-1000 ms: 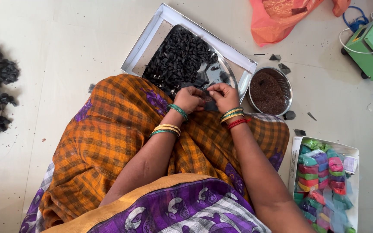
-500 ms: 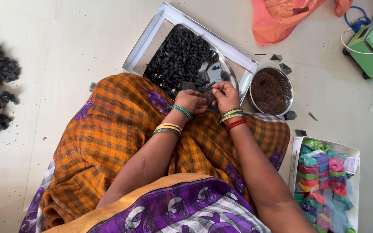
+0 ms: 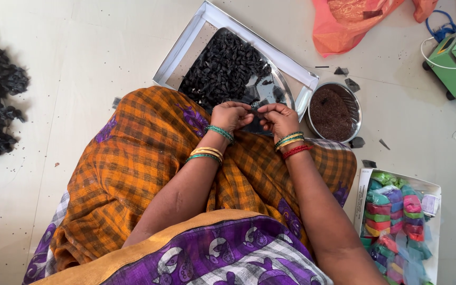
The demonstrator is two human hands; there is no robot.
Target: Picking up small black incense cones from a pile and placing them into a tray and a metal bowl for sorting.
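You've got bright, even daylight w/ soft shadows. Focus sharp; slight glare on the steel plate (image 3: 286,92).

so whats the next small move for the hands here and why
Probably keep working the small dark piece pinched between the left hand and right hand, then drop it onto the tray of black pieces just ahead. Both hands meet on it over the lap, so neither is free for the bowl of dark grains.
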